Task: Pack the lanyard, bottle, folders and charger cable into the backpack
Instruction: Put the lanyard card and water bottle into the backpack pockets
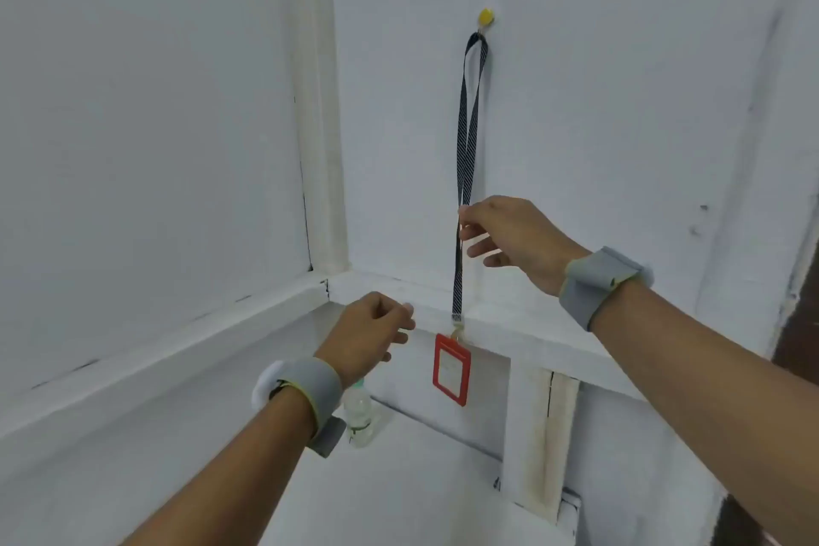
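A dark striped lanyard [465, 137] hangs from a yellow hook [486, 16] on the white wall, with a red badge holder [452, 369] dangling at its lower end. My right hand [514, 237] pinches the strap about midway down, thumb and forefinger closed on it. Lower and to the left, my left hand [370, 335] hovers near the badge holder with fingers loosely curled, holding nothing. A clear plastic bottle [360, 415] stands on the ledge below, partly hidden behind my left wrist. The backpack, folders and charger cable are out of view.
White walls meet in a corner at the left with a vertical pipe [319, 124]. A white ledge [509, 324] runs under the lanyard. Both wrists wear grey bands. A dark door edge [797, 324] shows at the far right.
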Available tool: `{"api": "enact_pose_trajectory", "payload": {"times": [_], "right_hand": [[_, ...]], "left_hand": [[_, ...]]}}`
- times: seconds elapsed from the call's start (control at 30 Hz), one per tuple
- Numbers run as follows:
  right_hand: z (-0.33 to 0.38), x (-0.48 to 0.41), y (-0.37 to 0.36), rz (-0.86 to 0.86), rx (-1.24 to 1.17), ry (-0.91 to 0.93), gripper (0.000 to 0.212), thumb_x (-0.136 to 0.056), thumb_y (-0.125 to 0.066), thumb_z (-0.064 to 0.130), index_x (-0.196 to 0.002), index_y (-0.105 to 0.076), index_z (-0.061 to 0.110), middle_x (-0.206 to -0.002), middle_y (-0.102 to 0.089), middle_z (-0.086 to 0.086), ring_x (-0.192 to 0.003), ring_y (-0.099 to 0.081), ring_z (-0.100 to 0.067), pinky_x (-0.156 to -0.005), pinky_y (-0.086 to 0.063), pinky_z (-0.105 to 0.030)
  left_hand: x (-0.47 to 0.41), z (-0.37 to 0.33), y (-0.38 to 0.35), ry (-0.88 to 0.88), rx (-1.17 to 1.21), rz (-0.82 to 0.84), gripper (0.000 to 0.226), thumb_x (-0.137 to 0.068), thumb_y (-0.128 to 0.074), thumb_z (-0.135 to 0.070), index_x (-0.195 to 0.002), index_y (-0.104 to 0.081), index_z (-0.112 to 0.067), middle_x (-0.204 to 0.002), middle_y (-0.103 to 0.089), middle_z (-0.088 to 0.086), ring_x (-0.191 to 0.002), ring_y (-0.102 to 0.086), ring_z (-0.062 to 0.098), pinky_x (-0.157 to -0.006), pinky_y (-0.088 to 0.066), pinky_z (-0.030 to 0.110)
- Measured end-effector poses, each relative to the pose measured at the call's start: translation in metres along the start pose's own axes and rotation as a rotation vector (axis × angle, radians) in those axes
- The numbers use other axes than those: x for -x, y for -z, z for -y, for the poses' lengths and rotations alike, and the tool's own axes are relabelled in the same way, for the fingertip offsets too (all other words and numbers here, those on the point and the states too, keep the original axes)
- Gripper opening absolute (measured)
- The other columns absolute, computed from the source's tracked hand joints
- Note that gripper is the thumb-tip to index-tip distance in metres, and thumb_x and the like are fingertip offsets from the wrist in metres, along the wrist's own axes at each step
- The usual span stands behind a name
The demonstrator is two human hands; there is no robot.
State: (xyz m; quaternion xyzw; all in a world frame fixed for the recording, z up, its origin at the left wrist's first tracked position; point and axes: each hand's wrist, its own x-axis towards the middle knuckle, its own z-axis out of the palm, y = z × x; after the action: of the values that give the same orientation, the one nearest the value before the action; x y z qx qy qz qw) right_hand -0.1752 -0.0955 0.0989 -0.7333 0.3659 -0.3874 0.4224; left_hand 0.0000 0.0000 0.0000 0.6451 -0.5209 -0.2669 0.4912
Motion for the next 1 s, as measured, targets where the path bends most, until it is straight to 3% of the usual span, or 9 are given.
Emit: {"api": "enact_pose_trajectory", "payload": {"times": [0.17, 0.23, 0.3, 0.37, 0.47, 0.67, 0.8, 0.9, 1.0], "right_hand": [[0.008, -0.063, 0.015, -0.127, 0.072, 0.077, 0.046, -0.09, -0.059, 0.041, -0.114, -0.055, 0.002, -0.102, -0.062, -0.007, -0.083, -0.061, -0.021, -0.075, -0.055, -0.033], [0.009, -0.09, 0.018, -0.184, 0.066, 0.085, 0.047, -0.087, -0.059, 0.043, -0.117, -0.047, 0.008, -0.115, -0.06, -0.009, -0.098, -0.061, -0.024, -0.088, -0.054, -0.041], [0.011, -0.11, 0.02, -0.217, 0.081, 0.082, 0.05, -0.086, -0.059, 0.044, -0.119, -0.04, 0.012, -0.119, -0.056, -0.011, -0.103, -0.059, -0.026, -0.091, -0.053, -0.046], [0.014, -0.128, 0.018, -0.225, 0.095, 0.078, 0.055, -0.085, -0.059, 0.043, -0.122, -0.04, 0.008, -0.114, -0.061, -0.013, -0.101, -0.061, -0.029, -0.09, -0.053, -0.048], [0.014, -0.143, 0.019, -0.215, 0.152, 0.077, 0.056, -0.076, -0.058, 0.046, -0.112, -0.053, 0.003, -0.096, -0.069, -0.01, -0.087, -0.069, -0.029, -0.08, -0.059, -0.046], [0.009, -0.155, 0.023, -0.143, 0.239, 0.13, 0.027, -0.081, -0.053, 0.033, -0.084, -0.058, 0.008, -0.078, -0.067, -0.009, -0.083, -0.071, -0.033, -0.076, -0.059, -0.045], [0.008, -0.162, 0.028, -0.107, 0.271, 0.149, 0.017, -0.083, -0.047, 0.023, -0.075, -0.053, 0.009, -0.082, -0.071, -0.016, -0.083, -0.07, -0.037, -0.077, -0.058, -0.044], [0.017, -0.163, 0.031, -0.105, 0.277, 0.182, 0.022, -0.09, -0.044, 0.02, -0.074, -0.052, 0.008, -0.091, -0.071, -0.02, -0.088, -0.069, -0.04, -0.079, -0.057, -0.044], [0.038, -0.161, 0.038, -0.114, 0.259, 0.217, 0.028, -0.093, -0.039, 0.022, -0.069, -0.048, 0.011, -0.09, -0.063, -0.02, -0.097, -0.065, -0.044, -0.083, -0.055, -0.048]], "left_hand": [[-0.059, -0.025, -0.027, 0.009, -0.047, -0.102, 0.026, -0.095, -0.057, -0.038, -0.106, -0.058, -0.014, -0.108, -0.066, 0.001, -0.102, -0.065, 0.018, -0.089, -0.056, 0.038], [-0.084, -0.037, -0.035, 0.01, -0.114, -0.133, 0.028, -0.093, -0.057, -0.04, -0.109, -0.055, -0.017, -0.11, -0.063, -0.002, -0.104, -0.062, 0.019, -0.094, -0.053, 0.041], [-0.101, -0.049, -0.043, 0.0, -0.161, -0.156, 0.035, -0.093, -0.057, -0.041, -0.119, -0.05, -0.019, -0.118, -0.059, -0.004, -0.105, -0.058, 0.017, -0.095, -0.051, 0.037], [-0.114, -0.058, -0.05, 0.006, -0.195, -0.162, 0.046, -0.093, -0.057, -0.041, -0.13, -0.043, -0.017, -0.127, -0.056, -0.002, -0.106, -0.054, 0.017, -0.087, -0.046, 0.03], [-0.125, -0.066, -0.06, 0.053, -0.217, -0.127, 0.057, -0.093, -0.058, -0.041, -0.139, -0.037, -0.014, -0.134, -0.055, 0.002, -0.112, -0.055, 0.02, -0.086, -0.046, 0.03], [-0.132, -0.07, -0.073, 0.098, -0.307, -0.097, 0.056, -0.094, -0.057, -0.04, -0.14, -0.037, -0.015, -0.107, -0.062, -0.005, -0.1, -0.06, 0.018, -0.082, -0.046, 0.027], [-0.131, -0.068, -0.079, 0.093, -0.4, -0.097, 0.043, -0.094, -0.055, -0.042, -0.128, -0.048, -0.016, -0.1, -0.066, -0.002, -0.094, -0.062, 0.018, -0.069, -0.045, 0.024], [-0.131, -0.072, -0.076, 0.038, -0.481, -0.142, 0.021, -0.097, -0.051, -0.037, -0.09, -0.055, -0.018, -0.099, -0.07, 0.007, -0.092, -0.064, 0.024, -0.071, -0.044, 0.027], [-0.128, -0.088, -0.068, -0.026, -0.444, -0.215, 0.029, -0.098, -0.05, -0.032, -0.071, -0.047, -0.022, -0.083, -0.068, 0.004, -0.085, -0.067, 0.025, -0.062, -0.044, 0.027]]}}
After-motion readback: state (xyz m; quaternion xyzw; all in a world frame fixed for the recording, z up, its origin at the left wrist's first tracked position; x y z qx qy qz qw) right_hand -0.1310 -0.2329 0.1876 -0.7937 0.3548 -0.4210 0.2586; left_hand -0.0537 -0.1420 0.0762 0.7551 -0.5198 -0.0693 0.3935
